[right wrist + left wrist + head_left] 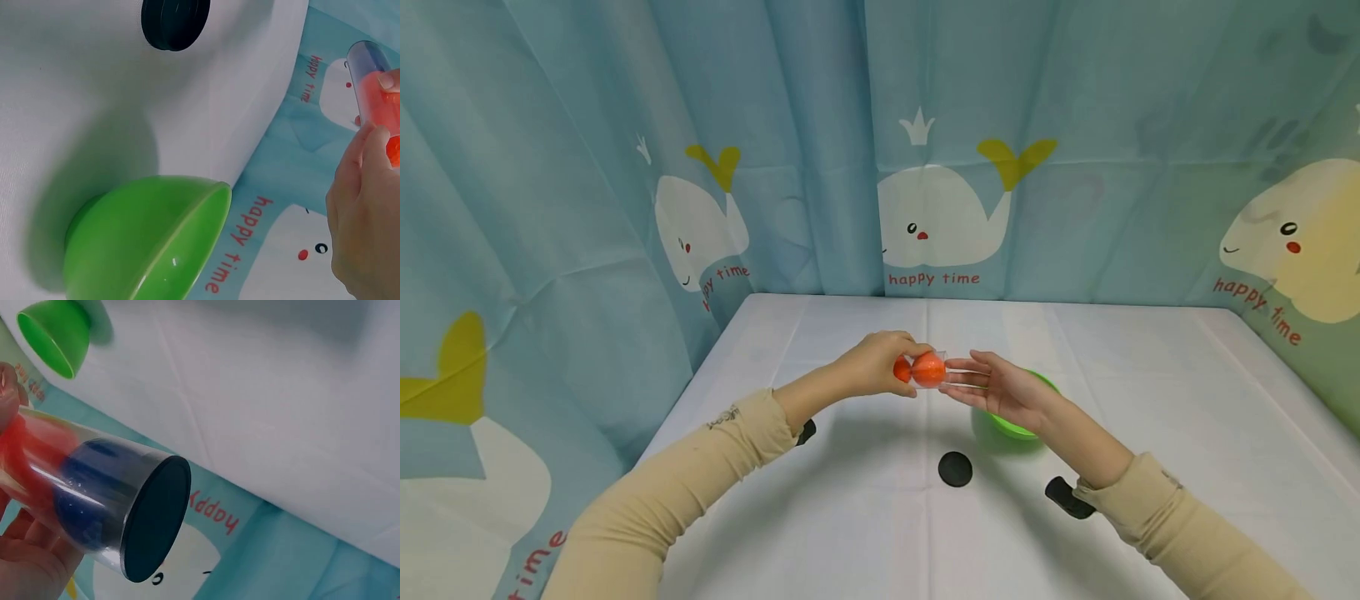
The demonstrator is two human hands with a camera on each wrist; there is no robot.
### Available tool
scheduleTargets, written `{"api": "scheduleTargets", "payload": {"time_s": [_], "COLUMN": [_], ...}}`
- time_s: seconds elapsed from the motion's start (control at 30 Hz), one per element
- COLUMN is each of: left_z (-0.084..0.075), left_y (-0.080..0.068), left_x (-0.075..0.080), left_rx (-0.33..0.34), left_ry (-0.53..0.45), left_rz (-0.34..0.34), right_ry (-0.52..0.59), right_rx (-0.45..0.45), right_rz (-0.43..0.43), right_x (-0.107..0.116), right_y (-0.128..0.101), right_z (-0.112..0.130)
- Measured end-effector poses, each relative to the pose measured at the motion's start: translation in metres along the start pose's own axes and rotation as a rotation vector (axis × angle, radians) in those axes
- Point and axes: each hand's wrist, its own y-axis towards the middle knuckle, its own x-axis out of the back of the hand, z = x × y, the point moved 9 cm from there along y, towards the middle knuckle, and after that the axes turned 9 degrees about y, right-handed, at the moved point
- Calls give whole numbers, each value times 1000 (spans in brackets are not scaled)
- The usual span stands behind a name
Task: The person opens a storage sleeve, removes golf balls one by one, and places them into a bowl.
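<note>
My left hand grips a clear plastic tube above the table. Inside the tube are orange balls and a dark blue ball. A black cap closes the tube's far end in the left wrist view. My right hand has its fingers extended at the tube's other end, where an orange ball shows; whether they touch it I cannot tell. Below the hands, a loose round black lid lies on the table. A green bowl stands behind my right hand.
The table has a white cloth. Around its back and sides hangs a blue curtain printed with whales. Small dark devices show beside both sleeves, one under the right forearm.
</note>
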Motion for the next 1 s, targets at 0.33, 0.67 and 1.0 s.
{"api": "scheduleTargets", "payload": {"time_s": [0.33, 0.67, 1.0], "left_z": [0, -6, -14], "left_y": [2, 6, 10], "left_x": [2, 1, 11], "left_rx": [-9, -11, -40], "left_ry": [56, 119, 246], "left_rz": [50, 132, 135], "right_ry": [68, 76, 52], "right_rx": [1, 24, 57], "right_rz": [-16, -21, -53], "right_x": [-1, 0, -1], "right_y": [2, 3, 6], "right_z": [-5, -10, -9]}}
